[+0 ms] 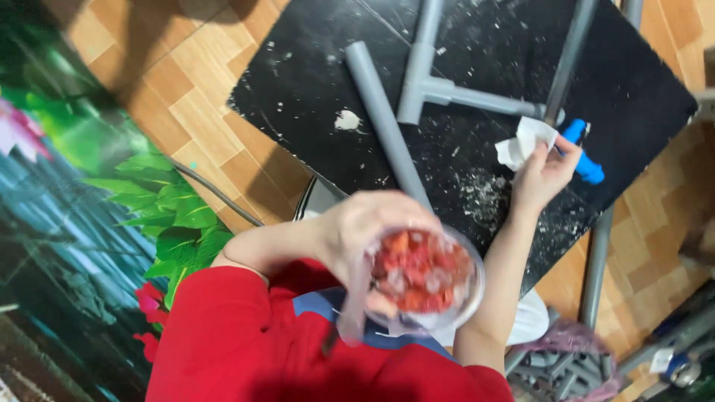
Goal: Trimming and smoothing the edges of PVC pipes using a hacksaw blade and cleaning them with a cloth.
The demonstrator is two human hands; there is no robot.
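Left hand [372, 234] grips a clear container [424, 279], mouth seemingly toward the camera; right hand [544, 175] pinches white paper [525, 141].

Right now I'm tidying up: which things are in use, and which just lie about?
In use: clear cup of red pieces in left hand; white cloth and blue-handled tool at right hand.
Lying about: loose grey pipe; grey tee fitting; black board.

clear round plastic tub [428, 279], red contents, left hand [365, 231].
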